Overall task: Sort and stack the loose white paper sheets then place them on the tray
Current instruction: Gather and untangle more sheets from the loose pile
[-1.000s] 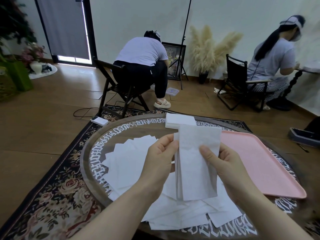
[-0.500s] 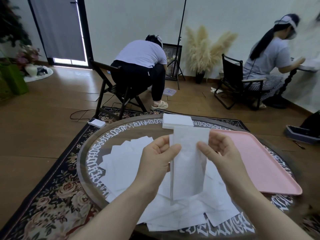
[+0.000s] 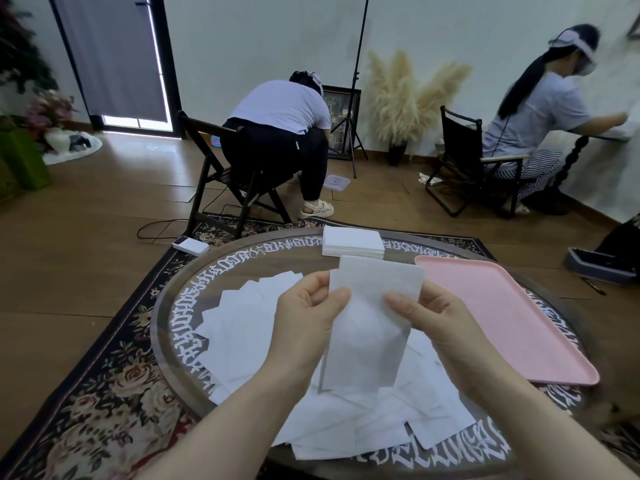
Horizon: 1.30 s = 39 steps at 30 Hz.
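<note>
A: Paper sheets (image 3: 370,323), a small bunch of them, are up in the air between both hands, hanging long-side down over the round table (image 3: 166,327). Left hand (image 3: 308,317) pinches the top-left edge, thumb in front, fingers curled behind. Right hand (image 3: 426,313) pinches the top-right edge the same way. Both clamped on the bunch, no question.

B: How many in that bunch?

A: Can't tell. At least 2, there's a second edge peeking out lower left, so they're not squared up yet.

B: And that's the risk, right?

A: Yep. Only the top is held, bottom hangs free. If one thumb eases off while re-squaring, I'd say an inner sheet could slide out and drop into the loose pile (image 3: 277,341) below. Then it's pick-up time again.

B: Pile's still big?

A: Big, fanned across the near half of the table, some corners near the front rim. A careless sweep w/ a forearm could push a few onto the rug (image 3: 104,393).

B: Where do they go?

A: Neat stack (image 3: 353,241) sits at the far edge, just beside the pink tray (image 3: 502,317), not on it. Tray shows nothing on it, so the job's nowhere near done, imo.

B: Anything else to watch?

A: Reaching over to the stack means crossing the pile. Thin paper, a quick move might lift a sheet or crease the held ones.
</note>
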Each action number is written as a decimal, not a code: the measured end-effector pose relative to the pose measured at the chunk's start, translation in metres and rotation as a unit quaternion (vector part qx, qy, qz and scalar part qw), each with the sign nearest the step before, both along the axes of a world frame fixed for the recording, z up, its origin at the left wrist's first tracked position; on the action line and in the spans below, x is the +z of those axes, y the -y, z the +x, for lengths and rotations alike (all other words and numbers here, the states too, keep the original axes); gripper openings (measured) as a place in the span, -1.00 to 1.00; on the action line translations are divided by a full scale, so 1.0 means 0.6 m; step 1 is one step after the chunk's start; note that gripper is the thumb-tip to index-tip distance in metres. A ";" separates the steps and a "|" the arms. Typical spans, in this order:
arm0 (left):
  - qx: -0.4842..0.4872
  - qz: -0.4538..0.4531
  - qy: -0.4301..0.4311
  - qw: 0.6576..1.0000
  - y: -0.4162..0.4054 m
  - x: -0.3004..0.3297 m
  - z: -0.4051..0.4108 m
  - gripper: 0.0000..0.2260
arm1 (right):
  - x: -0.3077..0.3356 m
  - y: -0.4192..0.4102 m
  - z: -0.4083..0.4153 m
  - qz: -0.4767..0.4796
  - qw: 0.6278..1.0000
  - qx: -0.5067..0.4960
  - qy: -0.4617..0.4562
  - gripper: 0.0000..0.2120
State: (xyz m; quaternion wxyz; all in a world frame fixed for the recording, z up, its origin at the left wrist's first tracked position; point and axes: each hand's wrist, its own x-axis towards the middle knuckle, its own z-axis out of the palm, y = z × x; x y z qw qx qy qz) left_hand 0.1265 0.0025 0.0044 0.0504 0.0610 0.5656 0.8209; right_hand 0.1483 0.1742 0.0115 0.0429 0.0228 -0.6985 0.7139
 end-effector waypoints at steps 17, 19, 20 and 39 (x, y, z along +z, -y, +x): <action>0.097 -0.015 0.081 0.992 0.012 0.001 -0.014 -0.87 | 0.001 -0.009 -0.001 -0.067 0.988 -0.133 -0.031 -0.73; 0.097 -0.027 0.080 0.992 0.011 0.000 -0.013 -0.87 | 0.000 -0.003 0.004 -0.041 0.995 -0.087 -0.017 -0.74; 0.093 -0.029 0.080 0.992 0.011 0.000 -0.012 -0.86 | -0.002 0.003 0.006 -0.026 0.998 -0.063 -0.007 -0.74; -0.036 -0.042 0.042 0.998 0.002 0.007 0.002 -0.78 | -0.016 0.020 0.003 0.031 0.998 -0.046 0.010 -0.85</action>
